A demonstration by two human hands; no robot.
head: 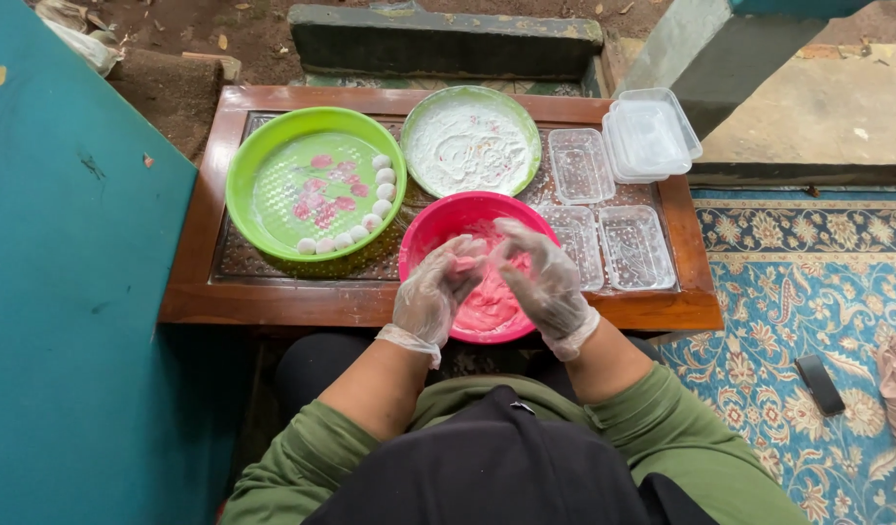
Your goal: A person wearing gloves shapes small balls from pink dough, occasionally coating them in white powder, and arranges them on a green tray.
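Head view. Both gloved hands meet at frame centre above the pink bowl (438,228) of pink dough. The left hand (430,292) and right hand (545,282) curl their fingers (467,261) together around a small lump of pink dough (464,263). The bowl stands at the near edge of the wooden table (190,277). Upper left: green tray (244,170) with white balls (384,177). Upper centre: floured green plate (522,119). Right: clear plastic boxes (634,248).

On the desk (273,303), a tray of dough balls (312,180) sat far left, a floured plate (470,146) to its right, then empty plastic containers (608,209). The dough bowl (438,226) stood at the near edge, beneath the left hand (433,297) and right hand (545,282).
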